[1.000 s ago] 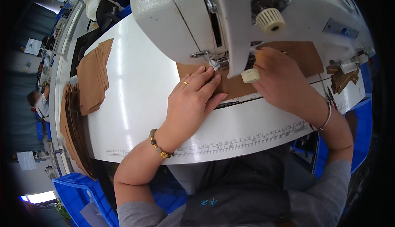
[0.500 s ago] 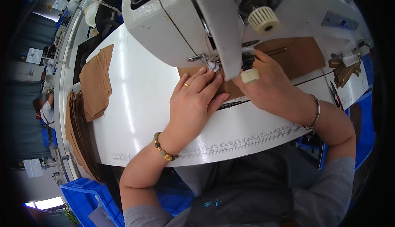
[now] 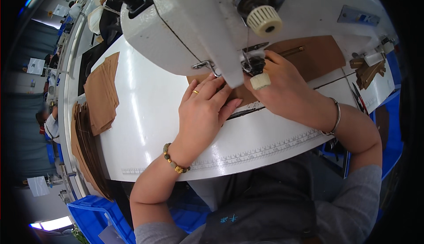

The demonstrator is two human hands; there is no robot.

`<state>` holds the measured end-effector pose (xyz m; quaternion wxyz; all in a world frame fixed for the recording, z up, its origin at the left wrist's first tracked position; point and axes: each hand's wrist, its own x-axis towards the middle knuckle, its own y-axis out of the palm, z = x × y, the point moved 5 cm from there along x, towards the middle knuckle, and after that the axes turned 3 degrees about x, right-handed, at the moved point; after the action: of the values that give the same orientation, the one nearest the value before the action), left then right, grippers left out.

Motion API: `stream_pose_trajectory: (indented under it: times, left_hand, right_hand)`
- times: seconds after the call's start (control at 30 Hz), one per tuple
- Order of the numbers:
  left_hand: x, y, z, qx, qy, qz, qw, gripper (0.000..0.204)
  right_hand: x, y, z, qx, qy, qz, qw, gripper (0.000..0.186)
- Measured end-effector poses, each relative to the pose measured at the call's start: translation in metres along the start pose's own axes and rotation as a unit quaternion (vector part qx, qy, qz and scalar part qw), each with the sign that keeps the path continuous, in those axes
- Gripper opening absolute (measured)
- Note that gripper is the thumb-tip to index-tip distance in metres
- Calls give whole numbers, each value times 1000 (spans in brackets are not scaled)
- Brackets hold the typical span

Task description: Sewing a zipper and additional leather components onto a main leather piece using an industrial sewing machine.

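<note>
A brown leather-like panel [image 3: 322, 56] lies flat on the white table under the head of a white sewing machine [image 3: 185, 27]. A narrow slot with a brass-coloured strip [image 3: 291, 52] runs along its far right part. My left hand [image 3: 201, 107] rests on the panel's left part, fingers stretched out and fingertips close to the presser foot area. The machine head hides the needle. Beside the lower cream knob [image 3: 260, 81], my right hand [image 3: 285, 82] lies over the panel. Its fingers are mostly hidden behind the machine, so its grip is unclear.
Brown cut pieces [image 3: 101, 93] lie stacked at the left, beside more pieces standing along the table edge [image 3: 84, 142]. Small brown strips [image 3: 369, 74] and a red-handled tool [image 3: 363, 104] are at the right. Blue crates [image 3: 95, 213] stand below. Other people sit far left.
The machine head appears further left and slightly lower in the picture. Both hands remain on the panel with almost the same pose; my left hand shows slightly further left.
</note>
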<state>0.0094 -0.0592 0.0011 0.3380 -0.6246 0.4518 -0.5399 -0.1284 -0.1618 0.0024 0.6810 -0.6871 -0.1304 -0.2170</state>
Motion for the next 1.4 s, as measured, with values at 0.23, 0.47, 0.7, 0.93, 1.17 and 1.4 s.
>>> stream_pose_trajectory:
  times: [0.23, 0.47, 0.7, 0.93, 1.17, 1.4]
  left_hand:
    - [4, -3, -2, 10, 23, -32, 999, 30]
    - [6, -5, -1, -5, 33, -38, 999, 28]
    - [9, -5, 1, -5, 33, -31, 999, 29]
    - [8, -6, 3, -3, 20, -41, 999, 30]
    - [7, -2, 5, -10, 16, -24, 1000, 29]
    - [7, -4, 5, 17, 23, -43, 999, 30]
  right_hand:
    - [0, 4, -1, -16, 4, 9, 1000, 31]
    - [-1, 6, -3, -16, -3, -3, 1000, 30]
    - [0, 9, -6, -1, 1, 4, 1000, 33]
    - [1, 8, -6, -2, 3, 20, 1000, 29]
    - [4, 3, -7, 28, 13, 14, 999, 21]
    - [2, 7, -9, 41, 4, 0, 999, 18]
